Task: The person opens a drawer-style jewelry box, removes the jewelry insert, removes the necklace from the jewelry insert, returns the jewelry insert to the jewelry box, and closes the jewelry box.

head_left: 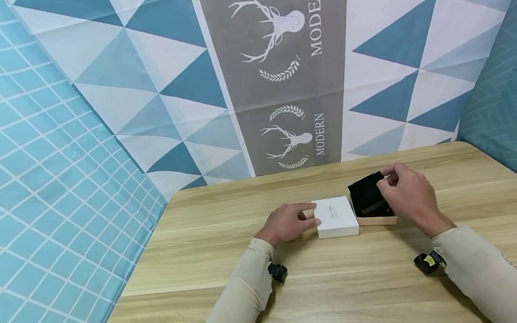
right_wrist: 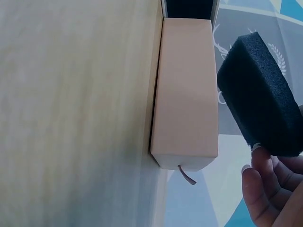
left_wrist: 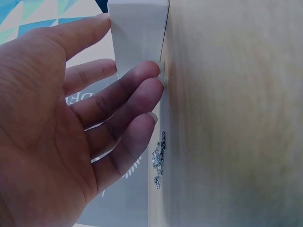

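My left hand (head_left: 287,222) reaches to the left edge of a white square box lid (head_left: 335,215) with small print on top. Its thumb and index fingertips touch the lid, the other fingers loosely bent. To the lid's right stands a box with peach-coloured sides (head_left: 375,221) and a dark inside. My right hand (head_left: 409,193) pinches a black foam pad (right_wrist: 258,90) by one end, tilted above the box. In the right wrist view a small ribbon tab (right_wrist: 186,176) sticks out of the box (right_wrist: 187,90).
A small crumpled silvery thing (left_wrist: 159,161) lies on the table beyond the left fingers. The wooden table (head_left: 333,283) ends at a back wall cloth (head_left: 294,92) with deer heads and triangles. Blue patterned cloths hang at left and right.
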A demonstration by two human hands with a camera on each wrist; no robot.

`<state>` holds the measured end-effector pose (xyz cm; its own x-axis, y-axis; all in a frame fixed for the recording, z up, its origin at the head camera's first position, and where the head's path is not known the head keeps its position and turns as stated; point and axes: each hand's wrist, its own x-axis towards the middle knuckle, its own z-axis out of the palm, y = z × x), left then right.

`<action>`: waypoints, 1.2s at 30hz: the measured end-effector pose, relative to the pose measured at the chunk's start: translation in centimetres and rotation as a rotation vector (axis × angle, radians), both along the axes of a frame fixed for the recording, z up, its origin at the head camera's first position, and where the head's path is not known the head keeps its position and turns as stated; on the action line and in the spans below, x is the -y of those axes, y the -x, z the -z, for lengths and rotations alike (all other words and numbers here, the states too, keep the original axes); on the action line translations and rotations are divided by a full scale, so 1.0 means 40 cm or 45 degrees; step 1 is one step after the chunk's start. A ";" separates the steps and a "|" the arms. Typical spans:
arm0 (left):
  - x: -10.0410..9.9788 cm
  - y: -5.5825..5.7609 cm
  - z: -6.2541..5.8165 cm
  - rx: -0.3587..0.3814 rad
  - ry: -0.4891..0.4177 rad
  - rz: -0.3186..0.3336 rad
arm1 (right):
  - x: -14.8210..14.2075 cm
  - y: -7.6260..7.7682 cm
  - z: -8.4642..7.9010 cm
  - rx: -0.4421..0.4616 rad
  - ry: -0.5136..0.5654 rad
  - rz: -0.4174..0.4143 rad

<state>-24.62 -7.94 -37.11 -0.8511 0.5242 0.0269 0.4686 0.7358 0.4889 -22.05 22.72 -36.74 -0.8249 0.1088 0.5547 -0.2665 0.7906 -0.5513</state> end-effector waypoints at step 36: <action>0.000 -0.003 0.000 0.004 -0.010 -0.008 | -0.006 -0.001 0.001 0.156 -0.083 0.030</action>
<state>-24.49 -7.94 -37.12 -0.8545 0.5188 0.0283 0.4625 0.7347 0.4963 -22.02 22.98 -36.77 -0.8845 0.0958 0.4567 -0.1813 0.8312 -0.5255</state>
